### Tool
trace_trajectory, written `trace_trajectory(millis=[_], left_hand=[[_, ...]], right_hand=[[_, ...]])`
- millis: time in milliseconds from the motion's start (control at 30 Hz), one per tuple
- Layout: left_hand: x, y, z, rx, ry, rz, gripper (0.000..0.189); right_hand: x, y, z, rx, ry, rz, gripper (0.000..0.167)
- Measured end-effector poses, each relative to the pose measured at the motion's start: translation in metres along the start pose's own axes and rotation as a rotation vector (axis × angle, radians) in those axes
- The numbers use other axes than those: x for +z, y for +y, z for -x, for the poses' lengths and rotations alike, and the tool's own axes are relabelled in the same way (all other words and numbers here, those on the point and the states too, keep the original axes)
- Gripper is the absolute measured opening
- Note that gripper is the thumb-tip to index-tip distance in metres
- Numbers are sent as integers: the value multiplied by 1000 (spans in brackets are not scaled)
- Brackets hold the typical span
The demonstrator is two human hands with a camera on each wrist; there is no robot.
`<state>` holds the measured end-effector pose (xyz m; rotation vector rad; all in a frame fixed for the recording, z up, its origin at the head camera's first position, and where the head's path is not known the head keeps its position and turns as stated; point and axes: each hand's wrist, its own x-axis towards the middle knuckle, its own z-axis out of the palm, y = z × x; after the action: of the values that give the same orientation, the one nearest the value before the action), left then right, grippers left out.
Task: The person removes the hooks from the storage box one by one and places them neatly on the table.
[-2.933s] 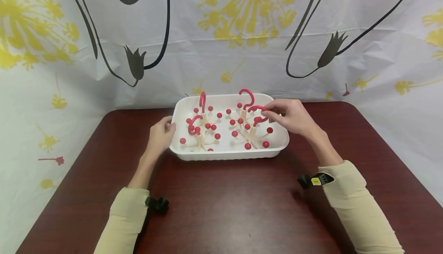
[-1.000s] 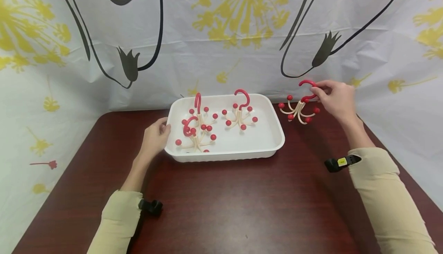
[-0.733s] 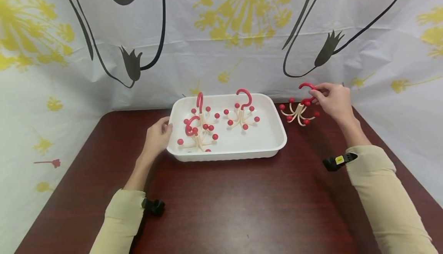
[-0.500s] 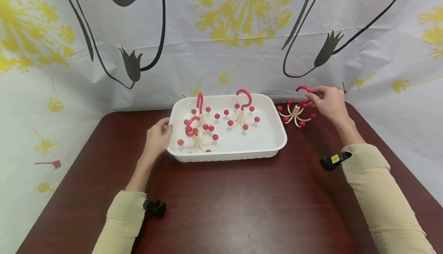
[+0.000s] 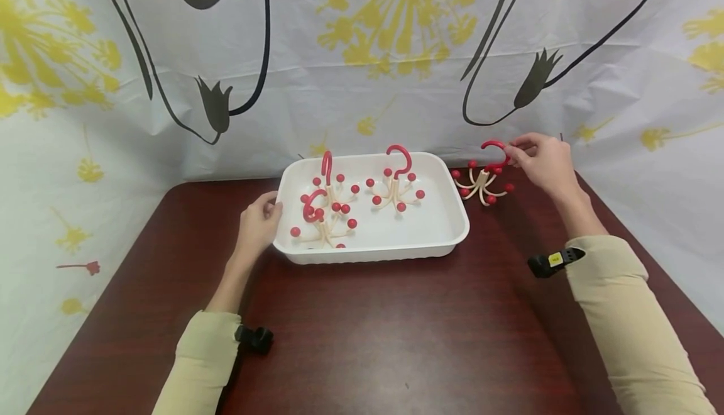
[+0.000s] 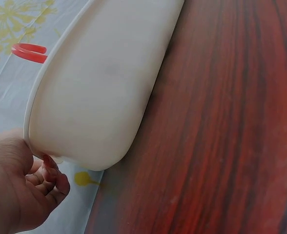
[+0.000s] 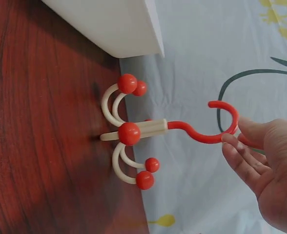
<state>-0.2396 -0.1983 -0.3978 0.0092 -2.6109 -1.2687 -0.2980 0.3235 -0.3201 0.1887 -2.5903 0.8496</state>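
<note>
Hook stand (image 5: 482,179): earlier inside tray (image 5: 367,256), now standing on table (image 5: 351,339), right of it.
Left hand (image 5: 257,223): clamped on tray rim.
Right hand (image 5: 540,160): at red hook (image 7: 207,139); whether pinching, cannot tell.
Right wrist view: showing leg (image 7: 108,137) against table, unclear from head.

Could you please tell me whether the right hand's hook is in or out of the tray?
Out: the head view shows the hook beside the tray, beyond its right end.

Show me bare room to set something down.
Free: tabletop between left sleeve and right sleeve; the floor of the tray in front of its right hanger. Crowded: the tray's left end, where near hanger partly hides far hanger, and the far right tabletop, around the held hanger.
</note>
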Motion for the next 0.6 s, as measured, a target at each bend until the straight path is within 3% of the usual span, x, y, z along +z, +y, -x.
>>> trace_trajectory(millis=[267, 600], left_hand=[[1, 1, 0, -4, 9, 9, 42], [3, -1, -1, -14, 24, 9, 41]], right_hand=[[-3, -17, -3, -77, 138, 20, 26], [16, -45, -6, -164, 139, -94, 21]])
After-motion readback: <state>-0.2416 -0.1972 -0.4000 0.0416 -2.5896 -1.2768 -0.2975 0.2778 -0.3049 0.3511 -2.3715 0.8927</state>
